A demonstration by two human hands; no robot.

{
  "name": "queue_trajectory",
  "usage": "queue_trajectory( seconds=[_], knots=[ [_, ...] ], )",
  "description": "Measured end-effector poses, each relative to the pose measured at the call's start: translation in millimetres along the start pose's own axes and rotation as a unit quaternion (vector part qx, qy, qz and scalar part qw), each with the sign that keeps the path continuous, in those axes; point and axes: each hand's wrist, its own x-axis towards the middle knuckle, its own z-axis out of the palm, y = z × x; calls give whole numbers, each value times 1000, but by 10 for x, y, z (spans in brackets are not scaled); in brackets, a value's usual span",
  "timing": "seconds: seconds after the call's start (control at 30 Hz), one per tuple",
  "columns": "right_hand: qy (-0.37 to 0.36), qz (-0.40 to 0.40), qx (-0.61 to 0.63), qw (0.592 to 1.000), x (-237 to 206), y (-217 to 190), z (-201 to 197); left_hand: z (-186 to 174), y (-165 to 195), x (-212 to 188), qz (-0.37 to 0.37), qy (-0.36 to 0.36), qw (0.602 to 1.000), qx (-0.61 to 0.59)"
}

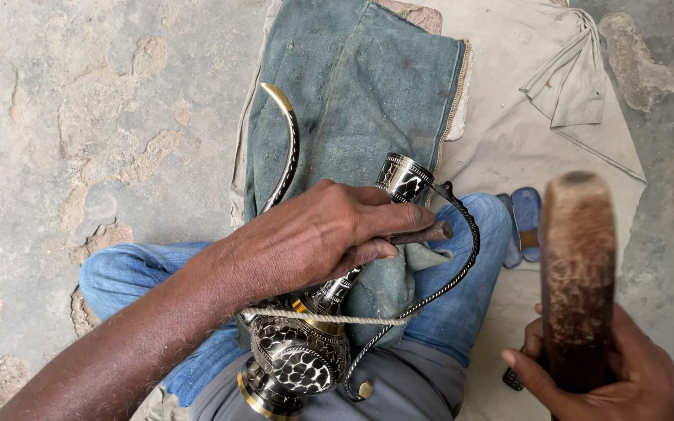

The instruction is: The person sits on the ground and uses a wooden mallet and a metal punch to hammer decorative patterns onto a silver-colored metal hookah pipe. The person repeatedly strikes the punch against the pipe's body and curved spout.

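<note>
Right hand (610,374) grips a wooden mallet (579,273), raised right of the jug. Jug (306,343) lies across the lap, tied with cord (329,318) so it stays put. Left hand (313,234) closes on its neck, pinning a punch (423,233) there. Green cloth (360,101) beyond the jug pads it. Sandals (523,222) right of it.

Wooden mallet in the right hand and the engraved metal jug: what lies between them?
In the head view, between the wooden mallet and the jug lie the jug's thin curved handle and a jeans-clad leg.
</note>
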Motion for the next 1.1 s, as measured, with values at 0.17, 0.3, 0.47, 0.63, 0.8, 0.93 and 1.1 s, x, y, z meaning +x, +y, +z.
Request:
queue_trajectory(
  seconds=[0.17, 0.3, 0.47, 0.63, 0.8, 0.93, 1.1],
  knots=[
    [-132, 31, -202, 970, 187, -56, -115, -21, 17, -27, 34, 30, 999, 0],
    [-88, -30, -200, 975, 207, -10, -123, -24, -1, -10, 20, 8, 1000, -6],
    [21, -102, -100, 989, 159, 30, -64, -49, -7, 40, 44, -1, 999, -23],
    [-37, -55, -119, 991, 149, 155, 7, -55, 19, 78, 32, -22, 999, -31],
    [-75, -38, -177, 981, 84, 346, 34, -89, 9, 101, 20, -51, 998, -17],
    [-46, -15, -162, 986, 26, 410, 44, -86, -8, 114, 30, -52, 998, -20],
    [-28, -13, -155, 987, -20, 389, 67, -70, -41, 129, 48, -50, 997, -17]
  ],
)
